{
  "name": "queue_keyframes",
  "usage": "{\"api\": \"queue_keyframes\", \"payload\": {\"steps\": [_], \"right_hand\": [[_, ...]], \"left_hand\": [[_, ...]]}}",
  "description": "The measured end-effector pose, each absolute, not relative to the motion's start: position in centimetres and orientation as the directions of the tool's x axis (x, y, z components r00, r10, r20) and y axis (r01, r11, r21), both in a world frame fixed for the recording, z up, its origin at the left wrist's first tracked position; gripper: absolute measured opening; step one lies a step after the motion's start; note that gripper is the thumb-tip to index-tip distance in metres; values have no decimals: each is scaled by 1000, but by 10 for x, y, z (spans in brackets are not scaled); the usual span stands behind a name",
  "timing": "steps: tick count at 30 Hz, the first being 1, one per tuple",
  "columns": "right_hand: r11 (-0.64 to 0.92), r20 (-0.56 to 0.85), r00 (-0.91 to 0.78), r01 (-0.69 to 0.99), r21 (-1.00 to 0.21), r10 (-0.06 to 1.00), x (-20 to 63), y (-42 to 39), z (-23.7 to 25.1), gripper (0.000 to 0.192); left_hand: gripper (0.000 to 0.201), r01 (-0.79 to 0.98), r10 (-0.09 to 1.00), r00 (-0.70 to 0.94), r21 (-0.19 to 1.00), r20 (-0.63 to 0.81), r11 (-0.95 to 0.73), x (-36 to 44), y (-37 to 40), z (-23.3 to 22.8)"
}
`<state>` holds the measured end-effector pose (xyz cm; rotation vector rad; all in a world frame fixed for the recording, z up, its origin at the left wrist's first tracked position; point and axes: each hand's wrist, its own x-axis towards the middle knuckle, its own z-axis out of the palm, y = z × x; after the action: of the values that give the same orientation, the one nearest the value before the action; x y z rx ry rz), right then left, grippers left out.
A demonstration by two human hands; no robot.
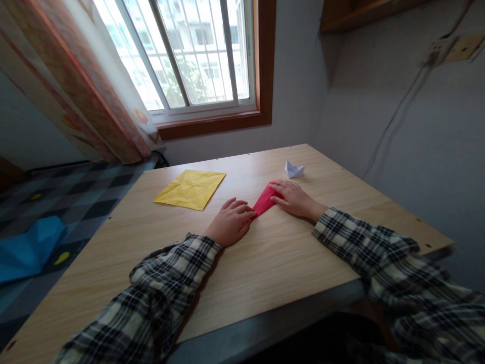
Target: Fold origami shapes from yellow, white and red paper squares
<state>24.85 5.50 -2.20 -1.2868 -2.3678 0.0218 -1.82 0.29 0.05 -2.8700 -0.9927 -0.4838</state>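
Observation:
A strip of red folded paper lies slanted on the wooden table, between my two hands. My left hand rests at its near end, fingertips pressed together on the narrow tip. At the far, wider end, my right hand has its fingers over the paper and its thumb along the near edge. Part of the paper is hidden beneath both hands. Just beyond my right hand stands a small white folded-paper boat. A creased yellow paper sheet lies flat to the left, beyond my left hand.
The light wooden table has its back edge near the window wall. At the left, lower than the tabletop, a blue folded paper piece lies on a checkered cloth. A cable hangs down the right wall.

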Motion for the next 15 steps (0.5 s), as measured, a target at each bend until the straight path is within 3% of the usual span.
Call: {"api": "queue_keyframes", "payload": {"steps": [3, 7, 15], "right_hand": [[711, 448, -571, 655, -256, 688, 242, 47, -15, 44], [818, 428, -697, 492, -298, 575, 233, 37, -10, 36], [869, 379, -782, 429, -248, 495, 228, 33, -10, 33]], "left_hand": [[27, 653, 623, 699, 45, 351, -756, -19, 5, -2], [25, 676, 638, 670, 43, 380, -736, -20, 9, -5], [28, 667, 631, 683, 37, 368, -744, -20, 11, -9]]}}
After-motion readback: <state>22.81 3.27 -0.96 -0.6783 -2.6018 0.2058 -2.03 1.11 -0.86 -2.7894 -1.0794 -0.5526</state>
